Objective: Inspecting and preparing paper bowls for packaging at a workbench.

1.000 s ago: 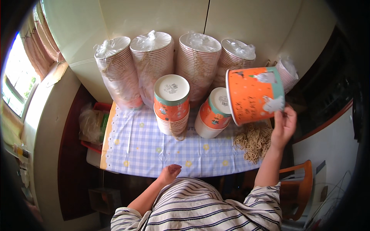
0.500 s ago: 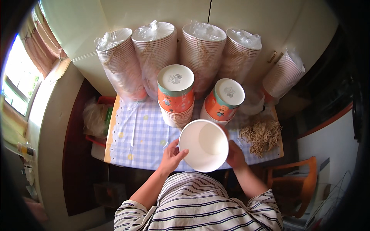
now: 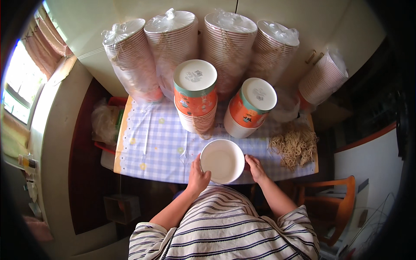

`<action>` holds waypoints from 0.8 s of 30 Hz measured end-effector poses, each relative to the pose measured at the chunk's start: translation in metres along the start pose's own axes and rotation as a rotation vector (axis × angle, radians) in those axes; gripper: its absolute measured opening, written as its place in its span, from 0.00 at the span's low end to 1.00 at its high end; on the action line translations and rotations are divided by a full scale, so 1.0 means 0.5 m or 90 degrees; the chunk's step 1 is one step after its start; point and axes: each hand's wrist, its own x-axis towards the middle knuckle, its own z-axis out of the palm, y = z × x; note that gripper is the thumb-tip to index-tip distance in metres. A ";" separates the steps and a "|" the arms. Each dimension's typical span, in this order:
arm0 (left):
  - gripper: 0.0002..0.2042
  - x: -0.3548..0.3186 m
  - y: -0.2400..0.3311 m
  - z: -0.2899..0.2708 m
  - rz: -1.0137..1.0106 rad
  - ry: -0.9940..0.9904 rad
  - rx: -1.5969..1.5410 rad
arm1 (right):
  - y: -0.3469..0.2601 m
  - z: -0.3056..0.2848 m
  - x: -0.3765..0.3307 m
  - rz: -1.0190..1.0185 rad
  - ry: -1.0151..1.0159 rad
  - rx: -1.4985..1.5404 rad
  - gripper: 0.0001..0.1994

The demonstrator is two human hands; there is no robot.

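A small table under a checked blue cloth [image 3: 156, 143] is standing against a pale wall, with plastic-wrapped sleeves of paper cups [image 3: 173, 47] leaning along its twelve o'clock edge. At its six o'clock edge an open white paper cup [image 3: 222, 160] is sitting upright, the left hand [image 3: 198, 177] cupping it at nine o'clock with fingers curled together, the right hand [image 3: 256, 168] pressing at three o'clock, fingers closed. She seems to be steadying the cup; filling it from the noodle heap [image 3: 294, 145] at two o'clock would call for freeing one hand.

- Cup [image 3: 222, 160]: white inside
- Two upturned stacks [image 3: 196, 93]: orange sides, teal band, white bases
- Cloth [image 3: 160, 143]: lilac-and-white check with yellow dots
- Twine [image 3: 295, 145]: tan
- Shirt [image 3: 225, 229]: white with dark stripes
- Chair [image 3: 342, 208]: orange
- Wrapped stacks [image 3: 130, 56]: white with reddish rims
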 end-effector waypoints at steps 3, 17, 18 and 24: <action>0.34 0.000 -0.011 0.018 -0.019 0.013 -0.014 | -0.002 -0.065 0.007 -0.064 0.060 -0.298 0.10; 0.31 -0.025 0.003 -0.020 -0.039 -0.008 -0.096 | -0.035 -0.268 0.072 -0.279 0.137 -0.940 0.04; 0.31 -0.027 0.009 -0.026 -0.047 -0.009 -0.077 | -0.034 -0.271 0.084 -0.277 0.138 -0.940 0.04; 0.28 -0.031 0.008 -0.042 -0.001 0.025 -0.004 | -0.026 -0.269 0.134 -0.457 -0.069 -1.216 0.04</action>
